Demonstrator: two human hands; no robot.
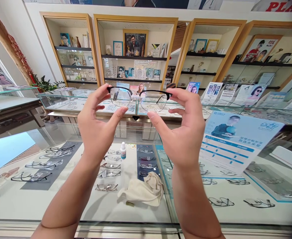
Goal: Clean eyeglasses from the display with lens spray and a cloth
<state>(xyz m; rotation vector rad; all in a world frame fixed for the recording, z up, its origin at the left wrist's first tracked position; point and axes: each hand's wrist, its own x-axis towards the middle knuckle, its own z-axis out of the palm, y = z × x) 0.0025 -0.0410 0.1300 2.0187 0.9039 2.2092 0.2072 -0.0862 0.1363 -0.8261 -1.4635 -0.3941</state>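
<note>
Left hand point(98, 122) and right hand point(183, 129) are pinching eyeglasses point(144, 94) by the ends, long axis running crosswise, temples point(162, 97) pointing toward the shelves point(136, 58).

I'm standing in an optician's shop: spectacles point(107, 188) lie in rows inside the glass counter point(111, 210), more glazed cases point(71, 103) stand behind, wood-framed cabinets point(136, 18) line the wall, and placards point(256, 94) picture people wearing sunglasses.

Overhead poster point(141, 3) only partly visible
</note>
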